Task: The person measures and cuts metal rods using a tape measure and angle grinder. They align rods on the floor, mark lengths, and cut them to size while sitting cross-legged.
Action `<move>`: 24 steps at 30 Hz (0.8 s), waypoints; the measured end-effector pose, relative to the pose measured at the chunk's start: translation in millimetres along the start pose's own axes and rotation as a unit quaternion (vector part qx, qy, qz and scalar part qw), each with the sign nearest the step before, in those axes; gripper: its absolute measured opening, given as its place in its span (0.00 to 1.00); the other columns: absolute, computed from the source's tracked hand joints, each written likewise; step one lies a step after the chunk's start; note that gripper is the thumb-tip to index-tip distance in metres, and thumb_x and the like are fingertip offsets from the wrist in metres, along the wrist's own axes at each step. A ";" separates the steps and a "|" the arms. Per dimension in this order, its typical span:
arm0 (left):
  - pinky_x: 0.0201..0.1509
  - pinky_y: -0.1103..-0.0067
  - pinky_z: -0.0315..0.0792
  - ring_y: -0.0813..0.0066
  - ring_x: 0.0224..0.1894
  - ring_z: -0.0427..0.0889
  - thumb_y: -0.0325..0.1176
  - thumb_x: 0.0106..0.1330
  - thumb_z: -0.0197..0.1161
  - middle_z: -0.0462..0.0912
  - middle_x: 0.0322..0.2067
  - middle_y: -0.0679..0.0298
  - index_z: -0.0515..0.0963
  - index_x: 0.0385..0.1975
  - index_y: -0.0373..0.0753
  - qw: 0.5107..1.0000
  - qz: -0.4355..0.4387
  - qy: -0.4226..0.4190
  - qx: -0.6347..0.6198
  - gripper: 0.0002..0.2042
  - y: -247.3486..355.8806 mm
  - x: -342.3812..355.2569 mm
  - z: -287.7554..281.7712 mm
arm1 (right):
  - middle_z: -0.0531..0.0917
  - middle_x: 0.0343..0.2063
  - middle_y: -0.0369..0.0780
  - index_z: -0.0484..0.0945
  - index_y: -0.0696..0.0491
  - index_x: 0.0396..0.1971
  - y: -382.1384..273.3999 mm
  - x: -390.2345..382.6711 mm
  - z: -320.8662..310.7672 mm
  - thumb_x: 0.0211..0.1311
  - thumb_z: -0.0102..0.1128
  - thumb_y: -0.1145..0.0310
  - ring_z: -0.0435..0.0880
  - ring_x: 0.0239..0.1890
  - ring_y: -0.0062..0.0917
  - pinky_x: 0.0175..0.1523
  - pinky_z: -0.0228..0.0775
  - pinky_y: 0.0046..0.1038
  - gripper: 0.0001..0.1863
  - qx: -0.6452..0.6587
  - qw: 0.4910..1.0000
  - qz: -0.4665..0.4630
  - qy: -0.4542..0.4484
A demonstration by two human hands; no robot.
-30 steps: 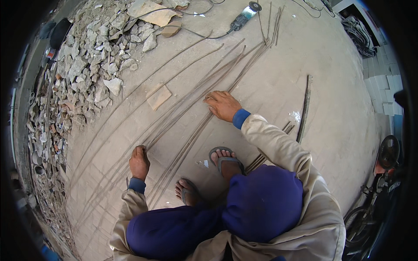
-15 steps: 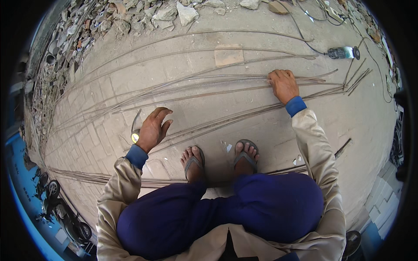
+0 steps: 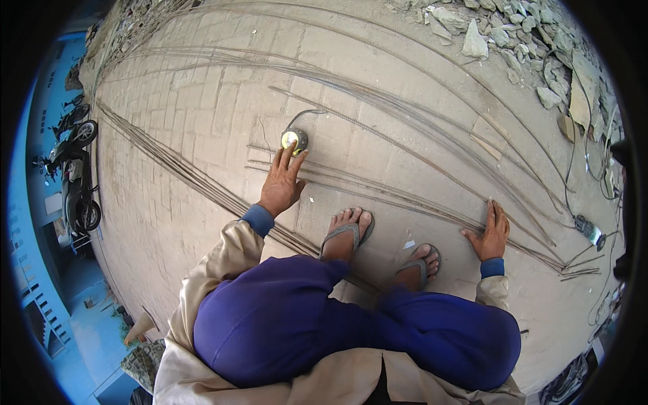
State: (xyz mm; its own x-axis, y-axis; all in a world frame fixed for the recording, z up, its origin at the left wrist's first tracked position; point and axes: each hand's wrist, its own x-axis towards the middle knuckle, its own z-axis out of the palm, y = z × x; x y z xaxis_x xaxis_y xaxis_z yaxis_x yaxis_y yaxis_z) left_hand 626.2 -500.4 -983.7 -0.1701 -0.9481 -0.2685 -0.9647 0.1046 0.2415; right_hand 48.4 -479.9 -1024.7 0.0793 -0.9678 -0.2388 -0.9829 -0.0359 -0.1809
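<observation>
My left hand [image 3: 280, 189] reaches forward with its fingers spread. Its fingertips touch or nearly touch the near side of a round black and yellow tape measure [image 3: 302, 140], whose dark strip curls away over the ground. My right hand [image 3: 491, 236] is open too, palm down, with its fingertips beside a long ribbed steel bar [image 3: 398, 140]. Just below that bar lies a bundle of thinner-looking steel bars [image 3: 378, 187], which passes close to my right fingers and thumb. Neither hand has a bar wrapped in its fingers.
More long bars [image 3: 297, 67] curve across the paving, and another bundle [image 3: 182, 174] runs toward my feet. An angle grinder [image 3: 589, 231] with a cable lies at the right. Broken stones [image 3: 474, 40] are heaped at the far right. Parked motorcycles [image 3: 77, 175] stand at the left.
The view has swung to the left. My left hand has come from beside the tape measure to its near edge. My right hand has left the bars it was on and opened.
</observation>
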 end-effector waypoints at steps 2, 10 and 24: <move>0.82 0.53 0.56 0.34 0.78 0.52 0.32 0.62 0.76 0.48 0.81 0.51 0.58 0.78 0.49 0.999 0.034 0.029 -0.009 0.44 -10.8 25.7 0.9 | 0.74 0.66 0.39 0.68 0.46 0.74 3.6 -4.1 -3.7 0.41 0.86 0.46 0.68 0.72 0.38 0.78 0.52 0.48 0.57 0.002 0.999 0.014 -0.030; 0.64 0.57 0.71 0.47 0.59 0.75 0.23 0.48 0.79 0.75 0.55 0.54 0.74 0.58 0.43 0.994 0.095 -0.041 0.019 0.34 -42.9 87.4 -1.2 | 0.81 0.55 0.40 0.81 0.47 0.57 11.6 -18.0 1.6 0.60 0.74 0.49 0.75 0.64 0.35 0.72 0.60 0.43 0.29 0.037 0.999 0.008 -0.028; 0.68 0.52 0.67 0.41 0.63 0.72 0.32 0.62 0.70 0.72 0.64 0.49 0.72 0.61 0.41 0.980 -0.138 0.097 0.108 0.26 -130.3 15.5 -31.1 | 0.82 0.52 0.41 0.79 0.49 0.52 8.4 -21.9 4.1 0.74 0.60 0.54 0.80 0.60 0.34 0.64 0.64 0.44 0.17 -0.030 0.992 -0.058 -0.107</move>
State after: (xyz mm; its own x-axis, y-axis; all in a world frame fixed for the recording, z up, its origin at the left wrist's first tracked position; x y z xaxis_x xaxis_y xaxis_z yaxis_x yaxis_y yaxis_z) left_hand 755.5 -538.0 -990.4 0.1245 -0.9864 -0.1075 -0.9922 -0.1226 -0.0242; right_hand 39.1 -458.0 -1025.0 0.2206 -0.8814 -0.4177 -0.9724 -0.1657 -0.1641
